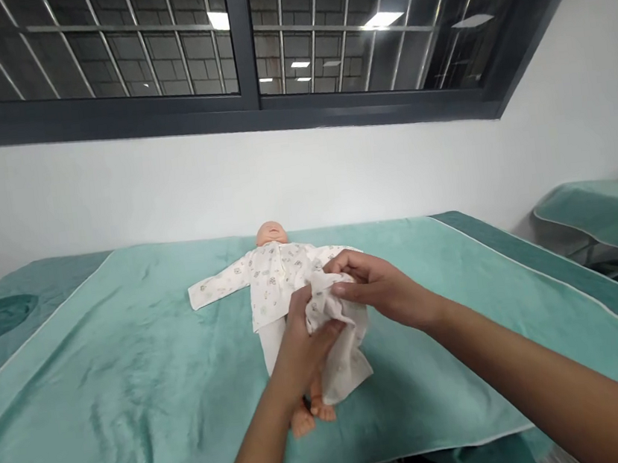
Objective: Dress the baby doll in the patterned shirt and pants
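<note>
A baby doll (272,233) lies on its back, head toward the wall. It wears a white long-sleeved top (266,289) with small printed figures, its sleeves spread sideways. White cloth covers the upper legs, and the bare feet (302,421) point toward me. Above the doll's legs I hold a bunched white baby garment (346,362) with a faint print. My left hand (304,345) grips its gathered part from the near side, thumb on top. My right hand (377,287) pinches the upper right edge. The garment's lower end hangs loose; its exact kind is hidden by the folds.
A green plush cover (151,371) with pale piping lies under the doll, wrinkled on the left. Behind it rises a white wall (168,181) below a dark-framed window (242,44) with metal bars. Another green-covered surface (611,213) stands at the right.
</note>
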Action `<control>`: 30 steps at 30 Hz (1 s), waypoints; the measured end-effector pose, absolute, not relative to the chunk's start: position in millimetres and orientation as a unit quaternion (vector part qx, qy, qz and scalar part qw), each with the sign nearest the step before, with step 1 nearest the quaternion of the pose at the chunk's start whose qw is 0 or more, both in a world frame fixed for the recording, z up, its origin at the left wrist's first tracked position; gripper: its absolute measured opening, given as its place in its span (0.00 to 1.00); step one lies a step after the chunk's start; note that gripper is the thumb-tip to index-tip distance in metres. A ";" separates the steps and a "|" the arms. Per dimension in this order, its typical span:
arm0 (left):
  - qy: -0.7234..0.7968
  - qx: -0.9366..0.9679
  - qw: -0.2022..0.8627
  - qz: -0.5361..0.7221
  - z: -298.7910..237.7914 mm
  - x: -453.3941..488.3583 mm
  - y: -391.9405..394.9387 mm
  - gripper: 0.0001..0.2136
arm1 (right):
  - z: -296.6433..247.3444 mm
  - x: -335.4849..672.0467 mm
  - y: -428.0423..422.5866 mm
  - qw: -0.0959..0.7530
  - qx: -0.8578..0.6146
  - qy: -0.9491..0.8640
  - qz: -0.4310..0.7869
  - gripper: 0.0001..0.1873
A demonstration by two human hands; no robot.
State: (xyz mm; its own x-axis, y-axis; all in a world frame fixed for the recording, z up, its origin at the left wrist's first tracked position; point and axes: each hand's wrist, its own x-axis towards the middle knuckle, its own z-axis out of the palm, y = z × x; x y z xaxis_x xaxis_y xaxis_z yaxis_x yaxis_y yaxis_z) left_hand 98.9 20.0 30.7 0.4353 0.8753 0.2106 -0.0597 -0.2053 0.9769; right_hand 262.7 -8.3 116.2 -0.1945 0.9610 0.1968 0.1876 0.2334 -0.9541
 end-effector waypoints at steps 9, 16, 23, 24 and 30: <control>0.429 0.559 0.422 0.571 38.5 61.4 49.5 0.07 | 99.7 266.8 23.7 0.181 -0.528 -0.738 0.379 0.24; 0.387 0.631 0.430 0.518 59.5 49.3 41.5 0.21 | 118.8 259.5 20.6 0.415 -0.360 -0.637 0.541 0.16; 0.227 0.655 0.588 0.418 109.5 46.4 36.5 0.18 | 131.6 234.3 23.1 0.440 -0.284 -0.615 0.589 0.14; 0.235 0.646 0.606 0.400 111.5 45.7 38.7 0.15 | 133.1 235.7 24.0 0.439 -0.289 -0.622 0.580 0.13; 0.220 0.530 0.662 0.483 118.3 38.5 53.0 0.13 | 147.8 267.0 28.0 0.228 -0.381 -0.726 0.524 0.15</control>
State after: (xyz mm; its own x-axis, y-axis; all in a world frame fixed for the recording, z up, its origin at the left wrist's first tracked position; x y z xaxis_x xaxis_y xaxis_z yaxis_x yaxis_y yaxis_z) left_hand 38.5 53.0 118.3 0.4377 0.8717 0.2205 -0.4060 -0.0272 0.9135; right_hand 267.0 28.0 147.8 -0.6051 0.7932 -0.0683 0.3147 0.1594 -0.9357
